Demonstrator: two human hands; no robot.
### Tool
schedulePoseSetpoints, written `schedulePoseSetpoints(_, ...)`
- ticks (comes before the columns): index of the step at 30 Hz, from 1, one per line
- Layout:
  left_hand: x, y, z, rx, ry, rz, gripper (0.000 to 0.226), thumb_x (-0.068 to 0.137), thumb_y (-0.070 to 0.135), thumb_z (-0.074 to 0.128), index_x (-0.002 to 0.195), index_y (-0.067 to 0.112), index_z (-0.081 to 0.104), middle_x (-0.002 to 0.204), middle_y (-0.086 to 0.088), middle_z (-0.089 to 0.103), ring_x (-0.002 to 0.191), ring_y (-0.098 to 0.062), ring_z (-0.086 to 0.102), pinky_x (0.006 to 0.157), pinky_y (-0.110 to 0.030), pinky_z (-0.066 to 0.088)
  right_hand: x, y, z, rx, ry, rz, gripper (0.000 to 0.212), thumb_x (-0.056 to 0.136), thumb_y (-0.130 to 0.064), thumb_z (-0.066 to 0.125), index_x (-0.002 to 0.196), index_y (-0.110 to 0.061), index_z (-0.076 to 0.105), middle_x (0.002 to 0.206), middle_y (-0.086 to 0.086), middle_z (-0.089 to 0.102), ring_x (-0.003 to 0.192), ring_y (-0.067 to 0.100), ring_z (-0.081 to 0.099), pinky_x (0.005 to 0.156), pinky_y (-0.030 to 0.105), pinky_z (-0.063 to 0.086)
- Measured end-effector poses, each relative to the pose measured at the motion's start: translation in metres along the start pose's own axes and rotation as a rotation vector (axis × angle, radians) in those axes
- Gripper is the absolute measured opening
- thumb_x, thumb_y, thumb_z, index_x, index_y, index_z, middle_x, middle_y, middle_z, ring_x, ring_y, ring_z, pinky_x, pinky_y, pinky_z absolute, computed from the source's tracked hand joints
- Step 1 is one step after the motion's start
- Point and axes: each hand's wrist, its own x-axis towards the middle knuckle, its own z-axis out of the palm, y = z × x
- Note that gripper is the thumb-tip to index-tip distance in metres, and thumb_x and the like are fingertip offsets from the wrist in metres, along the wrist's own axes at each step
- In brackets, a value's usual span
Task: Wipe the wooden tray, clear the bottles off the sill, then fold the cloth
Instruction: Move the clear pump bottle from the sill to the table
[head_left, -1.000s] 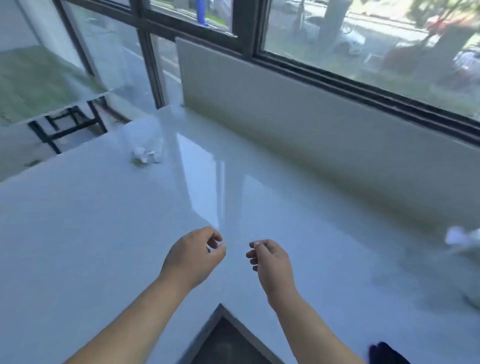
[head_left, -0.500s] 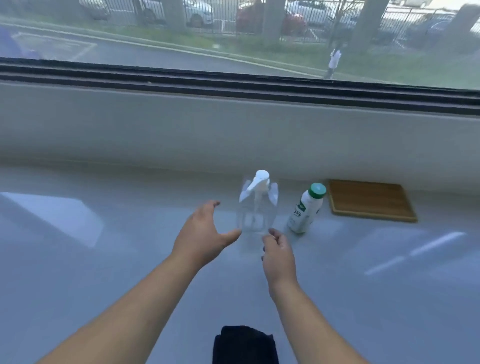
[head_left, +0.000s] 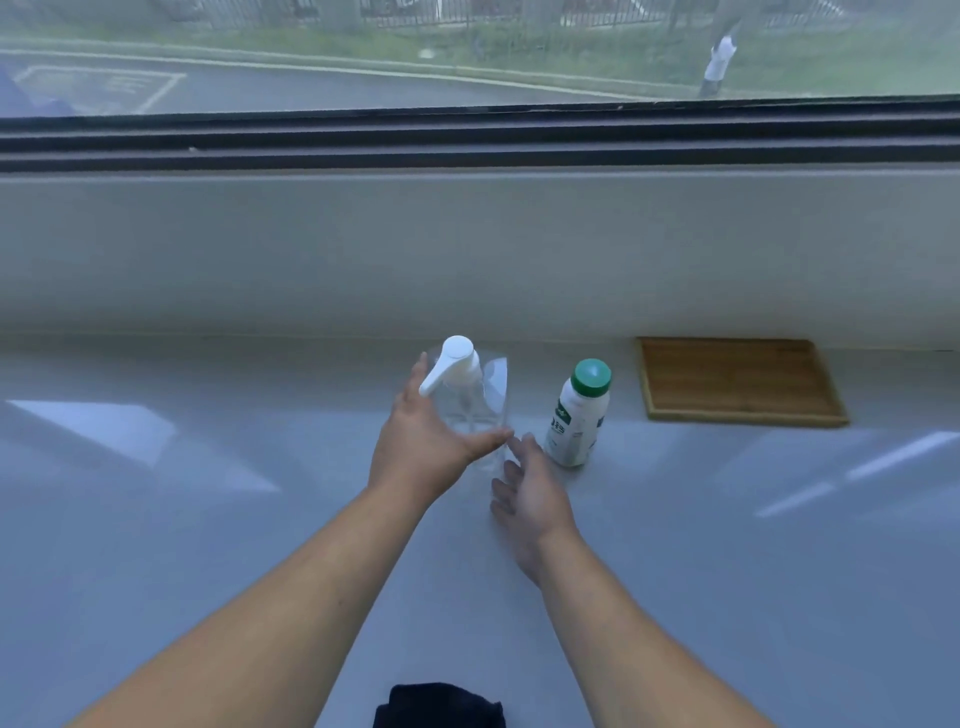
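A clear pump bottle (head_left: 485, 400) with a white pump head stands on the white sill (head_left: 208, 519). My left hand (head_left: 423, 441) wraps around it, fingers up its left side and thumb across its lower front. A white bottle with a green cap (head_left: 576, 415) stands just right of it. My right hand (head_left: 530, 488) hovers in front of the two bottles with fingers apart, holding nothing; its fingertips are close to the white bottle's base. The wooden tray (head_left: 737, 382) lies flat against the wall at the right. A dark cloth (head_left: 441, 704) lies at the bottom edge.
A pale wall (head_left: 467, 249) rises behind the sill, topped by a dark window frame (head_left: 467, 135). Bright reflections mark the glossy sill surface left and right of my arms.
The view swung from the sill's left corner to the bottles. Both hands moved forward; the left hand went from open in front of the pump bottle to wrapped around it.
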Motion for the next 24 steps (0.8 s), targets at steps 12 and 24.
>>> schedulePoseSetpoints(12, -0.019, -0.064, -0.091, -0.047, 0.201, -0.075, 0.124, 0.060, 0.066, 0.090, 0.162, 0.043, 0.024, 0.164, 0.019, 0.034, 0.138, -0.011, 0.050, 0.091, -0.025, 0.040, -0.025, 0.034, 0.098, -0.239, -0.123, -0.034, 0.051, 0.100, -0.066, 0.037, 0.136, -0.038, 0.059, 0.148, 0.002, 0.048, 0.131, 0.023, 0.052, 0.116, 0.047, 0.039)
schedulePoseSetpoints(24, -0.147, -0.261, -0.324, -0.060, 0.539, -0.314, 0.122, 0.059, 0.066, 0.090, 0.159, 0.043, 0.023, 0.157, 0.012, 0.041, 0.136, -0.012, 0.049, 0.091, -0.027, 0.040, -0.132, 0.206, 0.332, -0.486, -0.470, 0.074, 0.060, 0.099, -0.069, 0.037, 0.146, -0.034, 0.053, 0.159, 0.006, 0.042, 0.141, 0.026, 0.046, 0.117, 0.048, 0.036)
